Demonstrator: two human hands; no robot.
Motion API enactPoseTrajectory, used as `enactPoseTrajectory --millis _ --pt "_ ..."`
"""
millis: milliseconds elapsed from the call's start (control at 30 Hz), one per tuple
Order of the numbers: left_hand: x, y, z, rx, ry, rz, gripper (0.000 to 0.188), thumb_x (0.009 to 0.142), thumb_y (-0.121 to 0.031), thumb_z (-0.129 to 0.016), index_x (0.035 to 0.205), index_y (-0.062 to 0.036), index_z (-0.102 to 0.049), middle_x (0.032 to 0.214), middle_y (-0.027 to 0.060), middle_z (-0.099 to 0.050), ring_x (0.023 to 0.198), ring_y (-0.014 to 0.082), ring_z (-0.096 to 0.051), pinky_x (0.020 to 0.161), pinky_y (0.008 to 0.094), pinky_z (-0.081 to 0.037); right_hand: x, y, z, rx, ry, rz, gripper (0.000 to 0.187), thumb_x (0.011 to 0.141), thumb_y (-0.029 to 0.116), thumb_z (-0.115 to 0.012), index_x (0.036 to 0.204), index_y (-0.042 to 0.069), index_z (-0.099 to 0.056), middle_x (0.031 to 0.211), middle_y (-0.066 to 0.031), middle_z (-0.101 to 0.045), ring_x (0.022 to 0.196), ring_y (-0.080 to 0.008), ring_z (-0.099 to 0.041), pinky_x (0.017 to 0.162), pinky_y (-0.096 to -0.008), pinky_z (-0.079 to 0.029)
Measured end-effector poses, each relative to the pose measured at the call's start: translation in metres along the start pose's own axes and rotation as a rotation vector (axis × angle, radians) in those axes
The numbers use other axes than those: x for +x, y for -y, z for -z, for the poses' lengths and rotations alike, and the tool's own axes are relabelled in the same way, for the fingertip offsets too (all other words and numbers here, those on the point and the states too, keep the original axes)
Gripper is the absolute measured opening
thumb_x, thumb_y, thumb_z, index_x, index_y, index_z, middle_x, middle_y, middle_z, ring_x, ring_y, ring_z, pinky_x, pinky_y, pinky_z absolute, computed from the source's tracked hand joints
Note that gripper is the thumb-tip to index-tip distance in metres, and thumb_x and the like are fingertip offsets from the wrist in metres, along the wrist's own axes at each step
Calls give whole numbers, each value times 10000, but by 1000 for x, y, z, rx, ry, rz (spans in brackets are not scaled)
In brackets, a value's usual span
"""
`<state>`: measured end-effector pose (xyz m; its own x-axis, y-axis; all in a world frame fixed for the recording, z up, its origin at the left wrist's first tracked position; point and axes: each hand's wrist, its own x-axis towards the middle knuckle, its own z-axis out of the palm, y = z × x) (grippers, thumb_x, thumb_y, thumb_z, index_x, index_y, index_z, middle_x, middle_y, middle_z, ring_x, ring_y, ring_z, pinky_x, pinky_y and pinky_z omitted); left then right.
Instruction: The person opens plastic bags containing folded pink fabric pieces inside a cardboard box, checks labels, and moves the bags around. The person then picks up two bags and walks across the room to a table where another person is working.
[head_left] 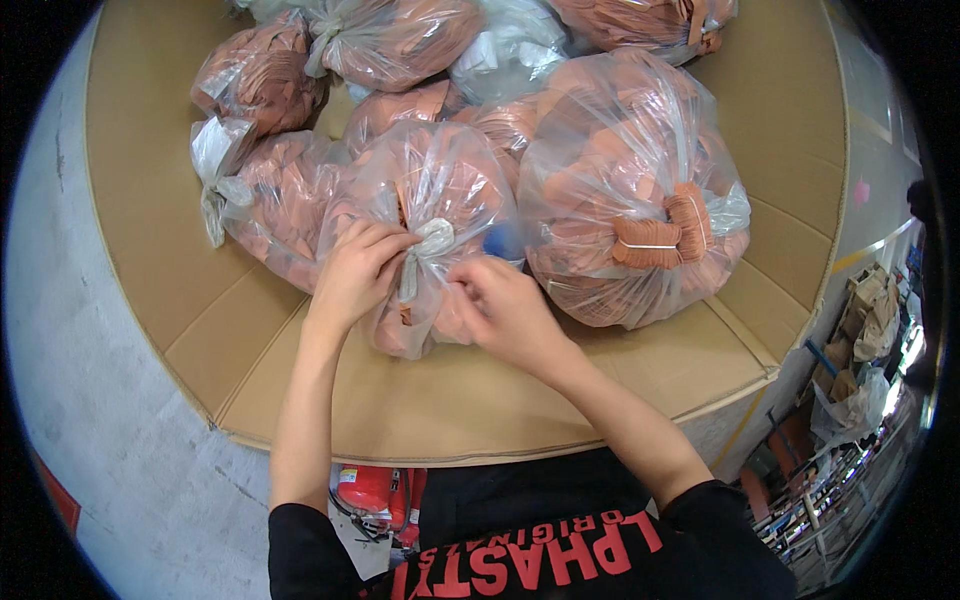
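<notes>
A clear plastic bag [445,165] full of orange-brown folded pieces lies in front of me, its neck gathered into a whitish knot [432,240]. My left hand [362,262] is closed at the left side of that knot, fingertips pinching the plastic. Just right of the neck, my right hand [508,308] is curled against the same bag, thumb and fingers drawn together on the film; it is slightly blurred. A blue patch [503,242] shows by the bag's right side. Touching it on the right sits a larger clear bag [620,150] with two banded orange-brown bundles [660,235] on it.
More filled bags [255,80] are heaped behind, one with a tied white end [220,180] at the left. All lie in a large cardboard box [420,415] with bent walls. A red fire extinguisher [365,488] stands below its near edge. Cluttered racks [840,400] are at right.
</notes>
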<state>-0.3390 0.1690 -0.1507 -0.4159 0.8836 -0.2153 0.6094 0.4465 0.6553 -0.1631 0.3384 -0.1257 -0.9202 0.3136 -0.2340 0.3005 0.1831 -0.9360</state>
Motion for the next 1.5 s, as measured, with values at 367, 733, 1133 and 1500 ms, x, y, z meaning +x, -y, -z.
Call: enactPoseTrajectory --millis 367,733,1133,1500 --pt "-2 47 -6 43 92 -106 261 865 -21 -739 1121 -30 -690 1079 125 -699 1049 362 -623 958 451 -515 32 -43 -93 -752 -124 314 169 880 164 -719 1006 70 -657 983 -64 -613 937 -247 -624 786 -406 -430" --pt "-3 64 -3 71 127 -245 305 854 -77 -752 1129 -14 -637 1052 117 -640 1051 335 -606 947 432 -535 45 -35 -105 -752 -160 248 292 739 172 -791 992 104 -661 1001 -40 -603 974 -257 -577 821 -426 -404" --pt "-4 51 -24 -152 22 -51 288 850 -49 -742 1116 -4 -641 1025 152 -657 950 365 -663 855 447 -562 43 -47 -79 -689 -72 339 283 766 156 -779 1014 104 -653 1003 -52 -599 949 -275 -566 813 -432 -420" --pt "2 52 5 -268 160 128 167 850 -66 -767 993 -17 -695 881 148 -712 780 314 -726 721 408 -577 46 -24 -86 -894 7 299 192 846 173 -680 1011 76 -682 999 -63 -608 996 -253 -581 829 -442 -420"
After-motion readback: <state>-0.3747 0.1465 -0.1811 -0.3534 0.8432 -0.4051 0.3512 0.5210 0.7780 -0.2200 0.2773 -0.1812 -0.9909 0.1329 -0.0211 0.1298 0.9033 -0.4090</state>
